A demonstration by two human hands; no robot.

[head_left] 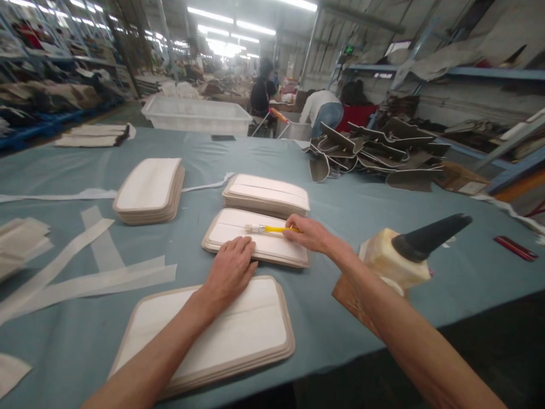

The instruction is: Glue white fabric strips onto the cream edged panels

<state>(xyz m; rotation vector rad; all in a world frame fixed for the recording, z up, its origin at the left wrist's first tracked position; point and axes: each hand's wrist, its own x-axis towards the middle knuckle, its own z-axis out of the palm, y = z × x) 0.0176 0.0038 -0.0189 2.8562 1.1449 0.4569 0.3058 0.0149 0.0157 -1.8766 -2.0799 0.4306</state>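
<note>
My right hand [309, 233] is closed around the yellow handle of a paintbrush [272, 229]. Its pale bristles point left, over or against the top white panel of a middle stack of panels [272, 245]. My left hand [232, 264] lies flat, fingers stretched out, at the near left edge of that stack. Under my left forearm is a larger stack of beige-edged white panels [251, 318]. Right behind the middle stack sits another similar stack [266, 190]. Whether the bristles touch the panel I cannot tell.
A yellowed container with a black cone-shaped top [395, 261] stands right of my right forearm. Left are another panel stack [149, 187] and loose white strips [97, 278]. Dark bag-like pieces [374, 150] pile up at the back right. A white tub [198, 115] and people are beyond the table.
</note>
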